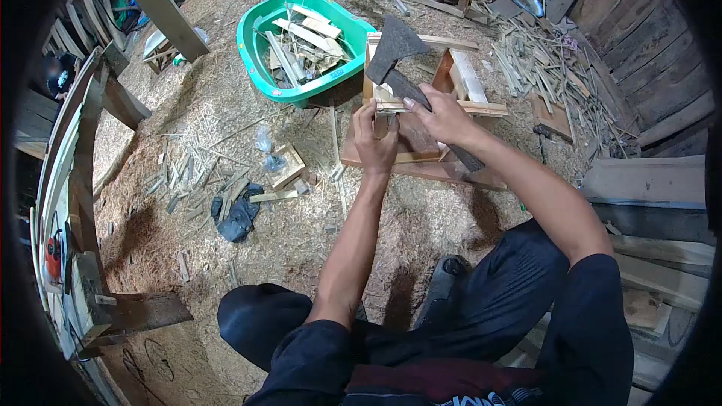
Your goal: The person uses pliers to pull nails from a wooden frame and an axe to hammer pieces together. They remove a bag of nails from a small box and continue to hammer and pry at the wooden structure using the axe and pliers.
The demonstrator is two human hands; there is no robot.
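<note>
While the left hand (374, 139) pinched the near end of a thin wood strip (485, 110), fingers closed tight on it, the right hand (444, 116) was wrapped around the handle of a hatchet (392, 49), gripping high up close to the head. The strip lay flat across the front edge of a low wooden table (468, 75), just right of frame centre, with the blade pointing up and away above it. No cut showed in that strip, as far as I could tell.

Judging by the mess, a fair bit looked done. A green plastic tub (248, 45) in the upper middle held a jumble of wood offcuts (308, 37), and a big heap of thin split sticks (541, 68) was spread along the plank wall at upper right. I couldn't see any stack of uncut stock, so no clue how much was left.

Sawdust and shavings covered the floor (226, 105). At left centre sat a black cloth (239, 214), a clear plastic bag (269, 152) and a small wooden frame (289, 165), all well apart from the hands. Nothing crowded the table except the person's own knees at the bottom of the frame.
</note>
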